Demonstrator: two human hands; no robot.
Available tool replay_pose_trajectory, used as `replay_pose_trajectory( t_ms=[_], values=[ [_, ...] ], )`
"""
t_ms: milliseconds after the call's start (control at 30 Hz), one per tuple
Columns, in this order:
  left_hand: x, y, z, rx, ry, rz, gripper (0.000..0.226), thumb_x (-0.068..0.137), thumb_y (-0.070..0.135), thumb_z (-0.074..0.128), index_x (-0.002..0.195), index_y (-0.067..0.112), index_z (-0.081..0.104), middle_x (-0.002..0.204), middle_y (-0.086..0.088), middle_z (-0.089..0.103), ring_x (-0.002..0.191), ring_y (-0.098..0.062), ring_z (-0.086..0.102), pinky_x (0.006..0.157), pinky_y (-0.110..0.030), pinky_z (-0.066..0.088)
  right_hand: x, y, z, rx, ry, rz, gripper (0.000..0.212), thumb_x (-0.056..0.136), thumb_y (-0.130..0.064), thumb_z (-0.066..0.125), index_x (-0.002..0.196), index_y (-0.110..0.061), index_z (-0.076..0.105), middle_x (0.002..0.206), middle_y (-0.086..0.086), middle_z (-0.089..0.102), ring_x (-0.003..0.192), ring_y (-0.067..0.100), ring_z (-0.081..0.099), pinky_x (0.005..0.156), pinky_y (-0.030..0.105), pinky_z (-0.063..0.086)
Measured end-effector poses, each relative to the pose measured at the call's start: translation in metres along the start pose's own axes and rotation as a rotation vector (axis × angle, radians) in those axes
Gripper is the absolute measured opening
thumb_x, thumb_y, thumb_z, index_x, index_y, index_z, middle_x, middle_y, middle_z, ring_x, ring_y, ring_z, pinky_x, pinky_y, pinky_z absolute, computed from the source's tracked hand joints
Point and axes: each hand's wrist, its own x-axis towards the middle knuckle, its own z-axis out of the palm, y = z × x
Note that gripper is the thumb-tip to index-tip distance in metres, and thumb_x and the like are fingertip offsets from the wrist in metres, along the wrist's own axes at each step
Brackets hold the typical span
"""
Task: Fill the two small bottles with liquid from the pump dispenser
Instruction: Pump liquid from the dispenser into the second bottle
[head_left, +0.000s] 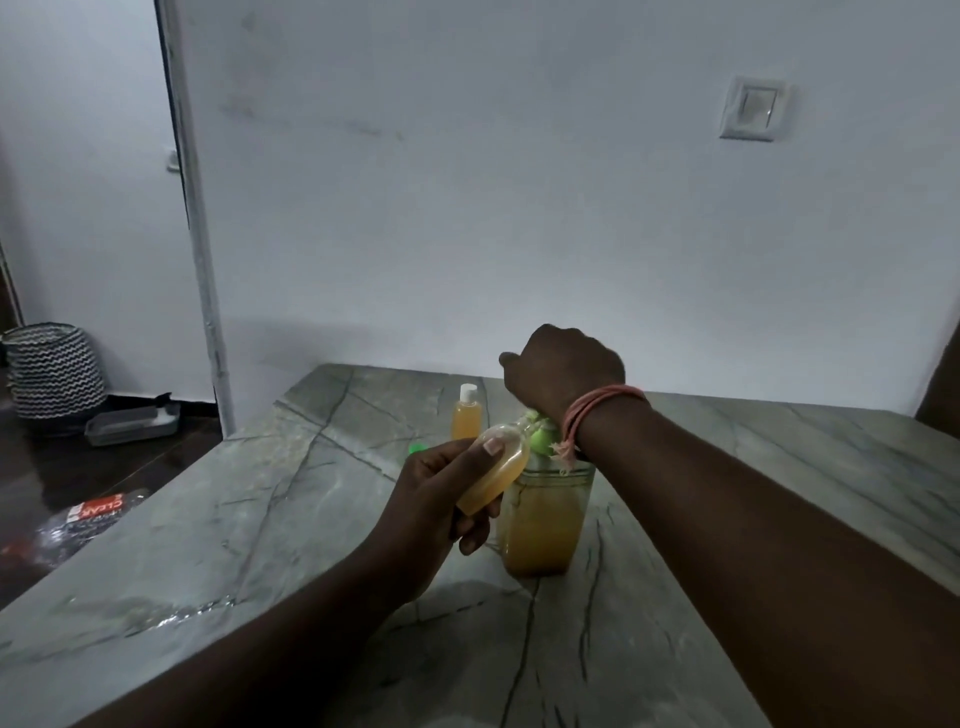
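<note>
My left hand (441, 493) grips a small clear bottle (498, 470) partly filled with orange liquid. It is tilted, with its mouth at the green pump head (540, 439). The pump dispenser (545, 519), a clear jar of orange liquid, stands on the marble table (260, 519). My right hand (563, 369) is above the pump with its wrist bent over the pump head, and its fingers are hidden behind it. A second small bottle (466, 418), with a white cap and orange liquid inside, stands upright behind the jar. A green cap (417, 449) lies on the table beside it.
The table meets a white wall with a switch (756, 109). On the dark floor to the left are a zigzag-patterned basket (54, 371), a grey tray (132, 423) and a crumpled plastic wrapper (78, 525).
</note>
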Motion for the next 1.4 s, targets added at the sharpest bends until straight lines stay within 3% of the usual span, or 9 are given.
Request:
replay_pose_trajectory(
  t_ms=[167, 300, 433, 600, 800, 1033, 1167, 1233, 1400],
  values=[
    [0.001, 0.002, 0.0, 0.009, 0.005, 0.006, 0.038, 0.089, 0.049, 0.068, 0.106, 0.016, 0.076, 0.066, -0.011, 0.057, 0.046, -0.014, 0.042, 0.042, -0.024, 0.039, 0.006, -0.004, -0.008, -0.081, 0.006, -0.077, 0.034, 0.084, -0.045, 0.051, 0.062, -0.022, 0.04, 0.064, -0.003, 0.044, 0.066, 0.024, 0.05, 0.058, 0.03, 0.035],
    [0.002, -0.001, -0.001, 0.015, 0.006, 0.006, 0.031, 0.094, 0.044, 0.065, 0.104, 0.016, 0.076, 0.067, -0.01, 0.058, 0.046, -0.013, 0.043, 0.043, -0.024, 0.039, 0.002, 0.001, 0.002, 0.051, 0.024, -0.011, 0.039, 0.085, -0.051, 0.048, 0.061, -0.021, 0.041, 0.065, -0.003, 0.046, 0.066, 0.023, 0.05, 0.06, 0.03, 0.036],
    [0.001, -0.003, -0.001, 0.016, 0.003, 0.005, 0.03, 0.096, 0.041, 0.064, 0.106, 0.015, 0.075, 0.067, -0.01, 0.057, 0.046, -0.013, 0.043, 0.043, -0.024, 0.039, 0.0, -0.001, 0.0, 0.004, -0.012, -0.006, 0.038, 0.084, -0.05, 0.049, 0.061, -0.021, 0.041, 0.063, -0.003, 0.043, 0.067, 0.024, 0.051, 0.06, 0.031, 0.036],
    [0.0, 0.002, 0.001, 0.012, 0.004, 0.016, 0.034, 0.092, 0.047, 0.068, 0.102, 0.015, 0.076, 0.066, -0.011, 0.056, 0.046, -0.014, 0.042, 0.043, -0.024, 0.039, 0.006, -0.005, -0.008, -0.106, -0.022, -0.097, 0.027, 0.085, -0.046, 0.051, 0.073, -0.022, 0.048, 0.069, -0.002, 0.044, 0.07, 0.024, 0.05, 0.061, 0.031, 0.037],
    [0.002, -0.001, -0.001, 0.017, -0.001, 0.005, 0.032, 0.094, 0.045, 0.067, 0.099, 0.015, 0.076, 0.067, -0.009, 0.057, 0.046, -0.014, 0.042, 0.044, -0.024, 0.039, 0.003, 0.002, 0.006, 0.067, 0.04, -0.01, 0.041, 0.085, -0.053, 0.049, 0.061, -0.021, 0.042, 0.061, -0.004, 0.045, 0.055, 0.017, 0.045, 0.053, 0.028, 0.033],
    [0.0, -0.001, 0.0, 0.012, 0.0, 0.011, 0.034, 0.092, 0.047, 0.067, 0.101, 0.016, 0.076, 0.067, -0.01, 0.058, 0.047, -0.015, 0.043, 0.044, -0.024, 0.04, 0.007, -0.004, -0.003, -0.053, -0.006, -0.087, 0.033, 0.083, -0.049, 0.051, 0.069, -0.02, 0.046, 0.07, -0.001, 0.047, 0.069, 0.025, 0.05, 0.061, 0.031, 0.038],
    [0.003, -0.003, -0.003, 0.017, 0.005, 0.003, 0.032, 0.095, 0.044, 0.065, 0.102, 0.014, 0.075, 0.067, -0.009, 0.058, 0.046, -0.013, 0.043, 0.043, -0.024, 0.04, 0.007, 0.0, 0.005, 0.026, 0.054, -0.043, 0.042, 0.084, -0.055, 0.05, 0.062, -0.021, 0.04, 0.063, -0.004, 0.043, 0.06, 0.02, 0.047, 0.058, 0.029, 0.034],
    [0.003, -0.003, -0.002, 0.022, 0.007, 0.005, 0.03, 0.096, 0.042, 0.064, 0.102, 0.016, 0.076, 0.067, -0.008, 0.058, 0.046, -0.013, 0.043, 0.043, -0.024, 0.04, 0.007, 0.003, 0.008, 0.074, 0.016, 0.008, 0.043, 0.082, -0.058, 0.051, 0.061, -0.022, 0.04, 0.062, -0.004, 0.045, 0.056, 0.017, 0.045, 0.054, 0.028, 0.033],
    [0.001, -0.003, 0.001, 0.017, 0.006, 0.0, 0.037, 0.091, 0.048, 0.068, 0.106, 0.016, 0.075, 0.067, -0.009, 0.058, 0.046, -0.013, 0.044, 0.043, -0.024, 0.04, 0.006, 0.005, 0.001, 0.066, -0.068, 0.018, 0.042, 0.081, -0.059, 0.052, 0.068, -0.02, 0.045, 0.064, -0.004, 0.043, 0.065, 0.021, 0.049, 0.06, 0.03, 0.037]
  ],
)
